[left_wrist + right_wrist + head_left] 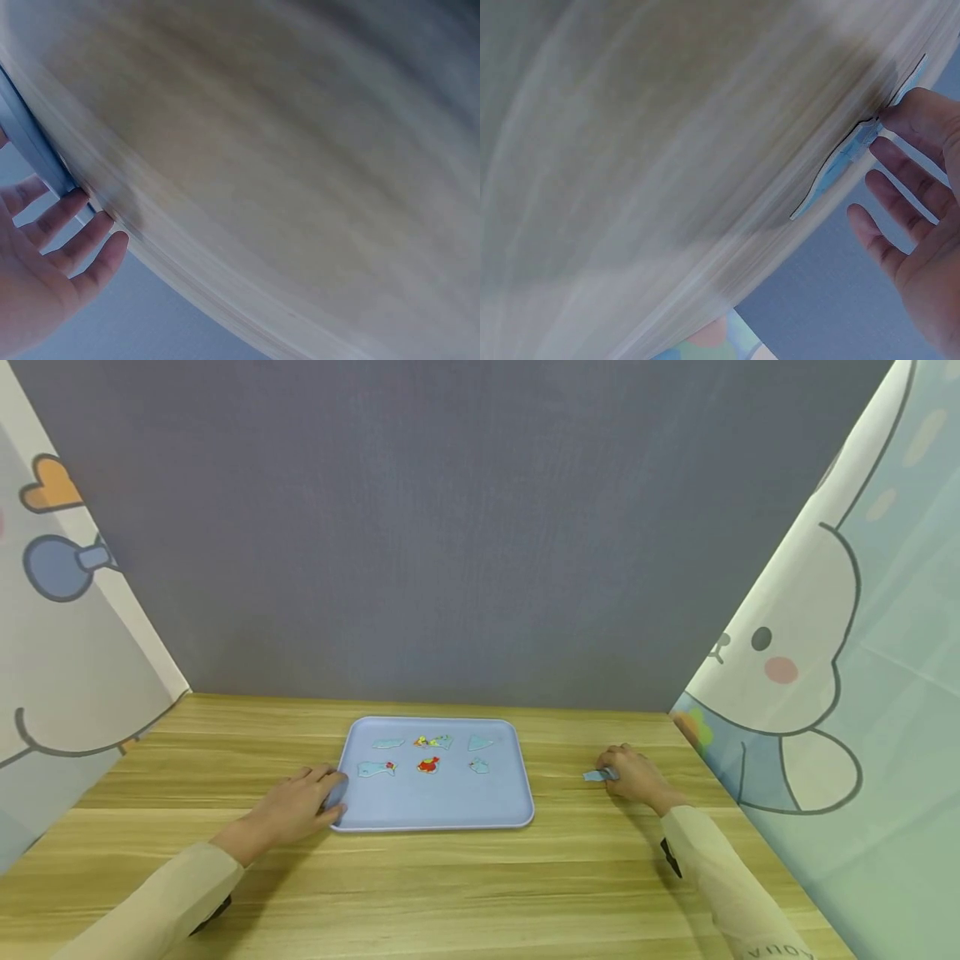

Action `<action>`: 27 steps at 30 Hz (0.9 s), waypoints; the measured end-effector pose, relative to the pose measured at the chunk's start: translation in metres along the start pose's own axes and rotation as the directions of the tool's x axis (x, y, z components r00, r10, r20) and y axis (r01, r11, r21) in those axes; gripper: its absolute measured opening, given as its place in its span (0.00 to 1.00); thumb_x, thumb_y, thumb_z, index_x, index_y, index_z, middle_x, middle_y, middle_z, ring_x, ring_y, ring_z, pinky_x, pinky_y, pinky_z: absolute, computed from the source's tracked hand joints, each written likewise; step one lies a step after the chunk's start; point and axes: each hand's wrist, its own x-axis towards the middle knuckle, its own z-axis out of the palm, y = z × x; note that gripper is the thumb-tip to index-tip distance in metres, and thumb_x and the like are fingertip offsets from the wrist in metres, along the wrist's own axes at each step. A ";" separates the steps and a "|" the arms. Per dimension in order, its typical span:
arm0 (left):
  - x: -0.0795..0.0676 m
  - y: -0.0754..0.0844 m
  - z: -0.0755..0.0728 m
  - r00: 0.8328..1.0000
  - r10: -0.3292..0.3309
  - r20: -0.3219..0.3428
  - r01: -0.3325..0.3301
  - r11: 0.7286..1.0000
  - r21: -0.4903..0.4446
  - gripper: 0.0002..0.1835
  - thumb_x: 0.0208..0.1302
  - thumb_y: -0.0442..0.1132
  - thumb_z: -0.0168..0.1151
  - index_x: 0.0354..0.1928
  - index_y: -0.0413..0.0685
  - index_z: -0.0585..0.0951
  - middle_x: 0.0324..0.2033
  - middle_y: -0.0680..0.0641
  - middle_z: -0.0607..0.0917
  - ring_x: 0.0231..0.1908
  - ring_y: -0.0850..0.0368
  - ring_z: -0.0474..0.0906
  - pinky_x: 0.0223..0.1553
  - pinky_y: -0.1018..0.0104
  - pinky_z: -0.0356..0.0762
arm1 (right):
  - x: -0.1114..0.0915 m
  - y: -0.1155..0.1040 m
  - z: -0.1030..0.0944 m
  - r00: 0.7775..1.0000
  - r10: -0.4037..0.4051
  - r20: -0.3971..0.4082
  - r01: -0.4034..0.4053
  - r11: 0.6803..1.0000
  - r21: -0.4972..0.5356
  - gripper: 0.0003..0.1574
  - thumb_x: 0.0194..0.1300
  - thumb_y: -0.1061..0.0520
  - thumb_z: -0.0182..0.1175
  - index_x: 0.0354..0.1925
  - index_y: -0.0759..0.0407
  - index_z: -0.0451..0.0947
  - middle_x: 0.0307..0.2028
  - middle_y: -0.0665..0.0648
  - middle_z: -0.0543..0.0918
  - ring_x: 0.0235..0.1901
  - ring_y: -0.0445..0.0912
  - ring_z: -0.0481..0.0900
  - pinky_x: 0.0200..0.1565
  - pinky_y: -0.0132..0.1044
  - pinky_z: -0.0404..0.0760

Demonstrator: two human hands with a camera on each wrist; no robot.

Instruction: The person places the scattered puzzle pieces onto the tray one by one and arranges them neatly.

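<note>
A pale blue rectangular tray (450, 808) lies flat on the wooden table. My left hand (296, 802) holds the tray's left side near its front corner, thumb and fingers at the rim. Several small flat cutout pieces lie in two rows on the tray, among them a red one (428, 765), a yellow and blue one (435, 742) and a light blue triangle (480, 742). To the right of the tray, my right hand (633, 774) pinches a thin light blue cutout piece (838, 166) between thumb and index finger, low over the table. The other fingers stay loosely extended.
Wood-grain tabletop (450, 893) surrounds the tray. A grey panel (427, 535) rises at the table's far edge. Cartoon-printed sheets stand at the left (67, 635) and right (810, 677) sides.
</note>
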 end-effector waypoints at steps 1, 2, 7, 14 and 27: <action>0.000 0.000 0.000 1.000 0.001 0.000 -0.001 1.000 0.001 0.23 0.58 0.48 0.61 0.51 0.41 0.75 0.50 0.40 0.76 0.48 0.37 0.74 0.42 0.39 0.74 | 0.000 0.000 0.000 1.000 0.001 0.001 -0.001 1.000 -0.001 0.15 0.45 0.66 0.65 0.37 0.60 0.79 0.38 0.56 0.80 0.33 0.47 0.71 0.32 0.39 0.73; 0.000 0.000 0.000 1.000 0.003 -0.001 -0.003 1.000 0.002 0.23 0.58 0.48 0.61 0.51 0.41 0.75 0.50 0.40 0.76 0.48 0.37 0.74 0.42 0.40 0.74 | 0.000 0.000 0.000 1.000 0.001 0.002 -0.001 1.000 -0.002 0.15 0.45 0.66 0.65 0.37 0.60 0.79 0.37 0.56 0.80 0.33 0.48 0.71 0.32 0.40 0.73; 0.001 0.000 0.000 1.000 0.008 -0.007 -0.008 1.000 0.004 0.22 0.58 0.47 0.61 0.51 0.41 0.75 0.49 0.40 0.76 0.48 0.38 0.74 0.42 0.41 0.75 | 0.000 0.000 -0.001 1.000 0.002 0.007 -0.002 1.000 -0.004 0.14 0.46 0.66 0.66 0.36 0.60 0.79 0.36 0.55 0.79 0.36 0.51 0.74 0.39 0.49 0.76; 0.001 0.000 0.000 1.000 0.007 -0.011 -0.007 1.000 0.003 0.22 0.58 0.47 0.61 0.51 0.41 0.76 0.49 0.40 0.76 0.47 0.38 0.75 0.42 0.41 0.75 | 0.001 0.001 -0.001 1.000 0.001 0.007 -0.001 1.000 -0.006 0.13 0.47 0.65 0.66 0.35 0.58 0.79 0.36 0.54 0.80 0.37 0.52 0.74 0.39 0.47 0.77; 0.000 0.000 0.001 1.000 0.008 -0.018 -0.008 1.000 0.013 0.22 0.58 0.47 0.61 0.50 0.41 0.76 0.49 0.40 0.76 0.46 0.38 0.75 0.41 0.42 0.75 | 0.003 -0.001 -0.003 0.999 -0.001 0.040 0.002 0.999 -0.048 0.12 0.47 0.60 0.68 0.33 0.54 0.77 0.32 0.50 0.78 0.31 0.44 0.66 0.31 0.38 0.69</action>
